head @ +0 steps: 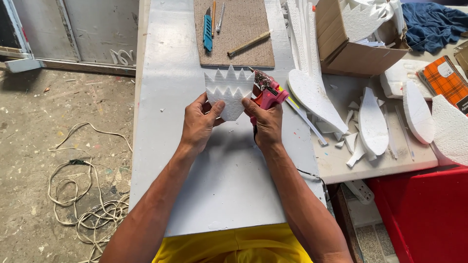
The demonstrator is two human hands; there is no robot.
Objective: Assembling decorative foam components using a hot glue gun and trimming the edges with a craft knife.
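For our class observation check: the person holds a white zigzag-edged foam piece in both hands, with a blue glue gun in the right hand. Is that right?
Not quite: the glue gun is pink, not blue, as the head view shows. The rest stands: both the left hand and right hand hold the white zigzag-edged foam piece.

White zigzag-edged foam piece (229, 95), pink glue gun (268, 96), pale grey counter (219, 180), brown cork mat (243, 36), teal cutter (208, 31), orange plaid notebook (444, 80), blue cloth (431, 24), red bin (424, 214).

Both forearms are bare, with no sleeves, watch or rings showing on the left hand (199, 122) or the right hand (265, 122). Below the table edge (234, 225), bright yellow clothing (234, 246) covers the lap.
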